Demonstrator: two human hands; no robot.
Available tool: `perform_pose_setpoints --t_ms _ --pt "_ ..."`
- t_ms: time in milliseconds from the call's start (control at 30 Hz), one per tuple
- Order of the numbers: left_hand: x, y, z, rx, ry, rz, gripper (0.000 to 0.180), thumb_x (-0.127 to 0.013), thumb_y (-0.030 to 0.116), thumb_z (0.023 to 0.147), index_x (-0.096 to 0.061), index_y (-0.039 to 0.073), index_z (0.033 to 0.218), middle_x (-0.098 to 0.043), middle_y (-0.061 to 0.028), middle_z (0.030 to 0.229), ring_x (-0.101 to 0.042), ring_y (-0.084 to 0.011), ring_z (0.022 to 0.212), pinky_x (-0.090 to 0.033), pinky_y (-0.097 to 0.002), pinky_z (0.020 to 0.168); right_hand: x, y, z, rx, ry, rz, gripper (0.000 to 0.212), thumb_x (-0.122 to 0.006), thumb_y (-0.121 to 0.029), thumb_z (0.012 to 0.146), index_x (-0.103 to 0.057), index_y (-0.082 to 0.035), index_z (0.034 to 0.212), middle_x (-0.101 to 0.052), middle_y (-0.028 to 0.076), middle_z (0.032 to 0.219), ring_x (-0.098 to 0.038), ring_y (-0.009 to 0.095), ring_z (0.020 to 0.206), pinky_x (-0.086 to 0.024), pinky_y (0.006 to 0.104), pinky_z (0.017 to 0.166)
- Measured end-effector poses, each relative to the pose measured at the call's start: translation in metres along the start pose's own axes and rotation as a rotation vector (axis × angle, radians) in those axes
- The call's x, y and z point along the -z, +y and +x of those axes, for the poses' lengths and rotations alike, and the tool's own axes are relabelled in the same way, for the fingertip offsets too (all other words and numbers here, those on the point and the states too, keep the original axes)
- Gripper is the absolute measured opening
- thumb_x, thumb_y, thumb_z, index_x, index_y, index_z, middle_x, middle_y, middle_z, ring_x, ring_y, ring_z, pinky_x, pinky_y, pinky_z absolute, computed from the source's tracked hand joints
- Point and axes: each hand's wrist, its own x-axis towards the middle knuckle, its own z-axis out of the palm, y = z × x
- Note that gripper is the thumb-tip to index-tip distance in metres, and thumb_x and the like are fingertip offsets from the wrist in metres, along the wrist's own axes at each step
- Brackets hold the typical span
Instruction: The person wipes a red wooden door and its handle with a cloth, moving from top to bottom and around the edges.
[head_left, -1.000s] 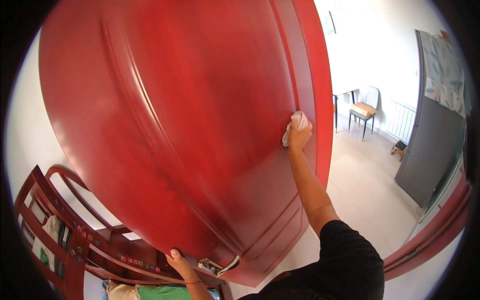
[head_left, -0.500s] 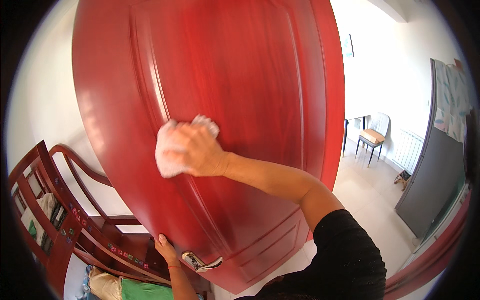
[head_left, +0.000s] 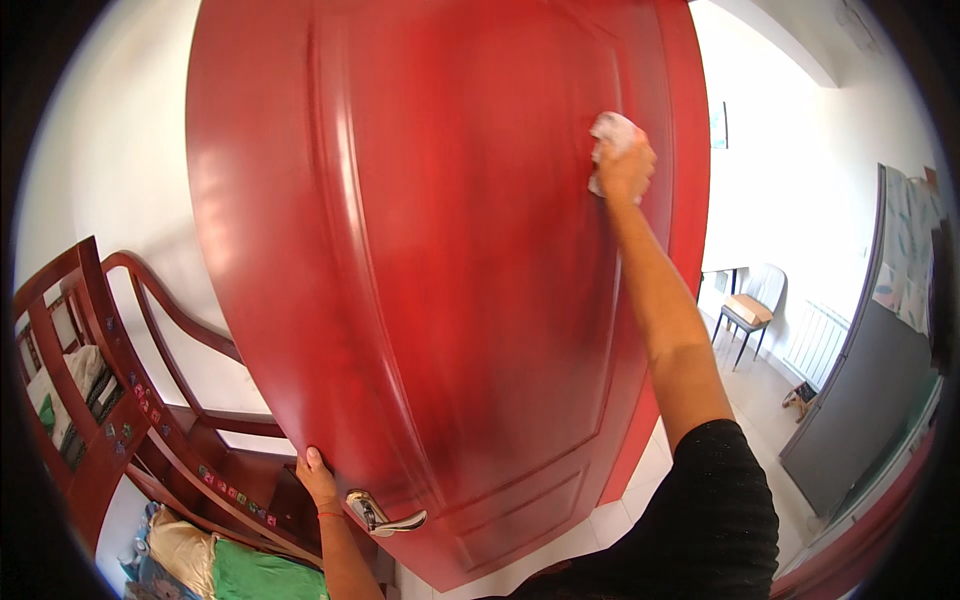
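Observation:
A large red panelled door (head_left: 460, 260) fills the middle of the view. High on its right side, my right hand (head_left: 629, 168) presses a pale cloth (head_left: 614, 134) against the surface near the raised moulding, fingers closed round it. My left hand (head_left: 318, 480) grips the door's left edge low down, thumb on the front face and the other fingers hidden behind the edge. Just right of that hand sits the shiny metal door handle (head_left: 385, 515), which neither hand touches.
A dark wooden bunk bed (head_left: 120, 400) with bedding, including a green cloth (head_left: 265, 575), stands at the left. Beyond the door on the right are a grey chair (head_left: 748, 310) with a box on it, a white radiator (head_left: 816, 345) and a tall grey panel (head_left: 850, 400).
My right hand has swept the cloth from the left moulding up and across to the door's upper right, and the arm is straighter. My left hand stays on the edge.

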Motion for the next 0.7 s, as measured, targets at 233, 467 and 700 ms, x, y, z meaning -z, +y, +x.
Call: perform_pose_setpoints --t_ms 233,467,700 --pt "-0.006 0.006 0.007 -0.005 -0.005 -0.067 0.062 -0.05 0.049 0.089 -0.057 -0.008 0.11 -0.065 -0.0193 0.098 -0.06 -0.0257 0.088 -0.046 -0.037 0.08 -0.013 -0.05 -0.023 0.055 0.071 0.068 0.067 -0.071 -0.035 0.075 -0.04 -0.015 0.131 -0.046 0.019 0.124 -0.049 0.039 0.112 -0.046 0.0517 0.088" --pt "-0.006 0.01 0.017 0.012 -0.007 -0.147 0.049 -0.055 0.038 0.088 -0.057 -0.007 0.106 -0.066 -0.0195 0.091 -0.061 -0.0253 0.082 -0.048 -0.0375 0.077 -0.021 -0.235 -0.118 0.738 0.056 0.406 0.067 -0.076 -0.022 0.062 -0.047 -0.011 0.121 -0.051 0.015 0.113 -0.048 0.034 0.107 -0.043 0.0464 0.086" --pt "-0.009 0.007 0.028 -0.024 -0.007 -0.133 0.052 -0.055 0.043 0.087 -0.057 -0.007 0.102 -0.065 -0.0192 0.088 -0.061 -0.027 0.078 -0.048 -0.0381 0.074 -0.041 -0.325 -0.144 0.963 0.264 0.512 0.069 -0.076 -0.021 0.059 -0.048 -0.016 0.122 -0.043 0.017 0.125 -0.044 0.035 0.11 -0.039 0.0463 0.087"
